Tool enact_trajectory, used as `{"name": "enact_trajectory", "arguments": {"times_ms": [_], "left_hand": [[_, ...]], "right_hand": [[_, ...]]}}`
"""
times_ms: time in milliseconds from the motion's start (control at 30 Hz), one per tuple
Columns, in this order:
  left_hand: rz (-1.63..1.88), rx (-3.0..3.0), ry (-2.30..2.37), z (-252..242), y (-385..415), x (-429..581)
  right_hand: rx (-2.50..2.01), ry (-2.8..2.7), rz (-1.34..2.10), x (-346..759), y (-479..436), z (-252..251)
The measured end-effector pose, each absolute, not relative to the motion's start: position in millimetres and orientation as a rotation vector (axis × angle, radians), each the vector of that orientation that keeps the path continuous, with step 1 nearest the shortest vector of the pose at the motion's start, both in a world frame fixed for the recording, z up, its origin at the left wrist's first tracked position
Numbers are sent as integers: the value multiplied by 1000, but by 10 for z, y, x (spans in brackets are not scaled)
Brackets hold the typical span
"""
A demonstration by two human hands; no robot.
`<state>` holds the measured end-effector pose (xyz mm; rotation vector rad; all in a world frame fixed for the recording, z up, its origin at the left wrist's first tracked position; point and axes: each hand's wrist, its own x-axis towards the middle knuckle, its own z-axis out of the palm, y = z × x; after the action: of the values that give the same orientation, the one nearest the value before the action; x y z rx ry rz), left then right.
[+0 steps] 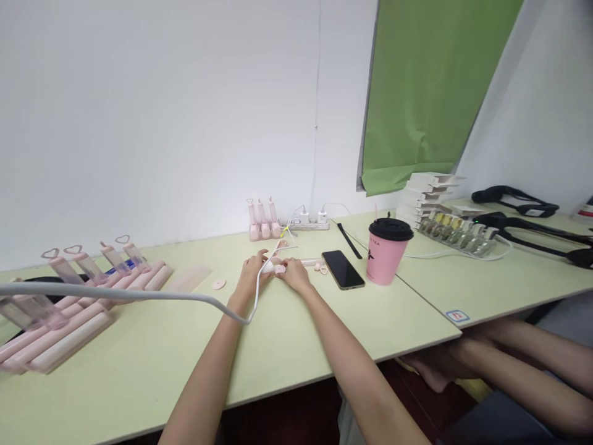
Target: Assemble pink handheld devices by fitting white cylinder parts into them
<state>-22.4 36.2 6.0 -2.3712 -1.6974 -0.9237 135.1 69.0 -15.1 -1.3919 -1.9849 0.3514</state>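
My left hand (251, 273) is closed around a short white-and-pink tube (269, 267) that lies low over the table. At the tube's right end, the closed fingers of my right hand (296, 276) grip a small pink piece (280, 269); whether the two parts are joined I cannot tell. Just beyond my right hand lies a clear tube (311, 262), with a pink heart-shaped loop (323, 270) beside it. A flat pink disc (218, 284) rests to the left of my left hand. A white cable (254, 303) passes in front of my left hand and hides part of it.
Pink tubes and heart-topped clear tubes (132, 253) fill the left side. Against the wall stand more pink pieces (264, 222) and a power strip (308, 226). Rightward are a phone (343, 270), a pink cup (385, 256), small bottles (456, 233) and another person's legs (519, 358).
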Motion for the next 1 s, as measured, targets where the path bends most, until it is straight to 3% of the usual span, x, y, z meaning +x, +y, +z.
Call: {"name": "enact_trajectory", "arguments": {"times_ms": [200, 300, 833, 1000], "left_hand": [[-1599, -2104, -1565, 113, 196, -173], [-1760, -2074, -1611, 148, 133, -136], [-1847, -2185, -1532, -5, 218, -148], [-1677, -2286, -1587, -73, 205, -200]], "right_hand": [[-1101, -1590, 738, 1245, 760, -63], [-932, -1485, 802, 1173, 692, 50], [-838, -1797, 367, 1106, 502, 90], [-819, -1948, 345, 1148, 470, 4]]}}
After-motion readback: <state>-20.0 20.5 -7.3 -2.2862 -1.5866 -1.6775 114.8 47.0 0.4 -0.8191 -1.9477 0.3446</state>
